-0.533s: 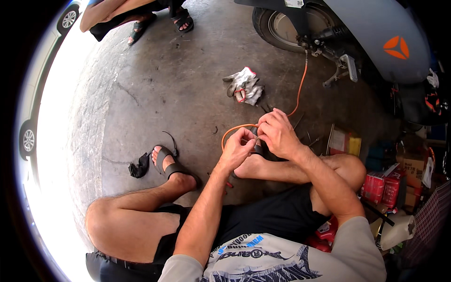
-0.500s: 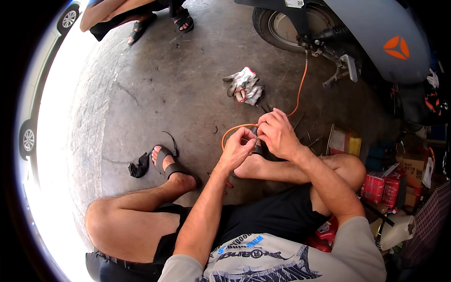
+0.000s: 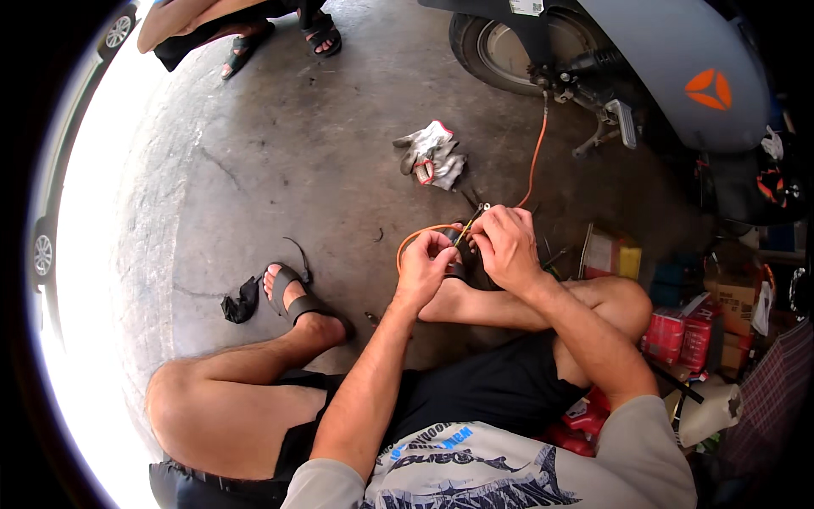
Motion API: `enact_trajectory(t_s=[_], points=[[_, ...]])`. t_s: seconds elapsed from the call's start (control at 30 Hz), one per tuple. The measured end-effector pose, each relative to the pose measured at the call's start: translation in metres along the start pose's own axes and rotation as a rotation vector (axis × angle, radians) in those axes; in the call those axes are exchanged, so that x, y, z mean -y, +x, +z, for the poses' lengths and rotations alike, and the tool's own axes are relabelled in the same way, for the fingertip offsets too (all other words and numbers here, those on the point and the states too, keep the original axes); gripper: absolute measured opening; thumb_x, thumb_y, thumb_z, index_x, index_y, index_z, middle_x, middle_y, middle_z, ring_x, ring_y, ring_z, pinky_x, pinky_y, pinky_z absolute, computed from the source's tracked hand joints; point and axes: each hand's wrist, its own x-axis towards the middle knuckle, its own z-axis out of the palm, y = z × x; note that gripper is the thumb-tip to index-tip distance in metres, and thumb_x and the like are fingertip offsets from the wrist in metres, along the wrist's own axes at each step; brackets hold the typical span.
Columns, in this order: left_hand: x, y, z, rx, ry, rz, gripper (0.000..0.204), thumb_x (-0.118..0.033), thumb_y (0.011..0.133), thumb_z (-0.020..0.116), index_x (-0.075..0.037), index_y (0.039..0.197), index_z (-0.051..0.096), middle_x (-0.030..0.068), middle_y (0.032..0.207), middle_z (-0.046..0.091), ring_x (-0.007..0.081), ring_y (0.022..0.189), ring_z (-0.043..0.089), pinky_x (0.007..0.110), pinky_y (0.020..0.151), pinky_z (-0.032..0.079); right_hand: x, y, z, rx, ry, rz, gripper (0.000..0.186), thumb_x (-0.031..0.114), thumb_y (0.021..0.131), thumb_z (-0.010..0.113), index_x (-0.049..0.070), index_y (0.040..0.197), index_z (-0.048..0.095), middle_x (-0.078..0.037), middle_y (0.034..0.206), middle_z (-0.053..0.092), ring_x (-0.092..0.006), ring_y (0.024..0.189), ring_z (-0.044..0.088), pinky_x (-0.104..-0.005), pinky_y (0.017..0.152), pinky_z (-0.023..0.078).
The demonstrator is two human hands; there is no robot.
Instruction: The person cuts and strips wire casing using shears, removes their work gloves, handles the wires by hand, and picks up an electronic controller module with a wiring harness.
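Note:
In front of my right foot, my left hand pinches a thin yellow-green wire between thumb and fingertips. Small ring terminals show at the wire's upper end. Close beside it on the right, my right hand has its fingers curled around the wire's upper part; the exact grip is partly hidden. An orange cable runs down from the scooter's wheel hub and passes behind my right hand. Its other stretch bends in a loop beside my left hand.
A grey scooter with its rear wheel stands ahead on the right. Dirty work gloves lie on the concrete. Black crumpled plastic is near my left foot. Boxes crowd the right side. Another person's sandalled feet are far left.
My right hand has moved slightly down and right, away from the left fingertips. The yellow-green wire and ring terminals now show between the hands. The whole view has shifted slightly.

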Motion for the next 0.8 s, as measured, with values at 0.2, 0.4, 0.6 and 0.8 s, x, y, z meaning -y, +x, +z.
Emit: enact_trajectory(t_s=[0.2, 0.4, 0.6, 0.8], points=[[0.006, 0.007, -0.003, -0.028, -0.149, 0.000, 0.010, -0.005, 0.094, 0.063, 0.002, 0.101, 0.061, 0.0052, 0.086, 0.065, 0.0111, 0.075, 0.064, 0.026, 0.066, 0.058, -0.002, -0.009, 0.020, 0.175, 0.429, 0.532, 0.015, 0.005, 0.085, 0.065, 0.002, 0.099, 0.061, -0.013, 0.092, 0.069, -0.0293, 0.082, 0.067, -0.0400, 0.076, 0.052], [0.007, 0.009, -0.006, -0.027, -0.274, -0.037, 0.011, -0.006, 0.095, 0.062, 0.002, 0.102, 0.063, 0.0045, 0.088, 0.066, 0.0104, 0.075, 0.063, 0.025, 0.069, 0.056, -0.002, -0.017, 0.059, 0.048, 0.597, 0.725, 0.018, 0.014, 0.090, 0.064, -0.001, 0.100, 0.061, -0.014, 0.087, 0.070, -0.0229, 0.079, 0.069, -0.0362, 0.072, 0.054], [0.003, 0.006, -0.012, 0.116, -0.262, -0.004, 0.009, -0.008, 0.097, 0.060, 0.001, 0.100, 0.063, 0.0045, 0.086, 0.066, 0.0093, 0.072, 0.060, 0.024, 0.066, 0.051, -0.016, 0.000, 0.068, 0.047, 0.928, 0.938, 0.026, 0.026, 0.093, 0.064, 0.001, 0.086, 0.064, -0.001, 0.071, 0.062, -0.0103, 0.056, 0.054, -0.0267, 0.055, 0.044], [0.001, 0.007, -0.010, 0.071, -0.400, -0.068, 0.010, -0.010, 0.098, 0.060, -0.001, 0.104, 0.061, 0.0053, 0.088, 0.067, 0.0102, 0.073, 0.061, 0.023, 0.065, 0.051, -0.024, -0.011, 0.075, 0.099, 1.364, 1.226, 0.024, 0.028, 0.101, 0.057, 0.006, 0.093, 0.063, 0.002, 0.071, 0.056, -0.0087, 0.059, 0.052, -0.0230, 0.057, 0.044]])
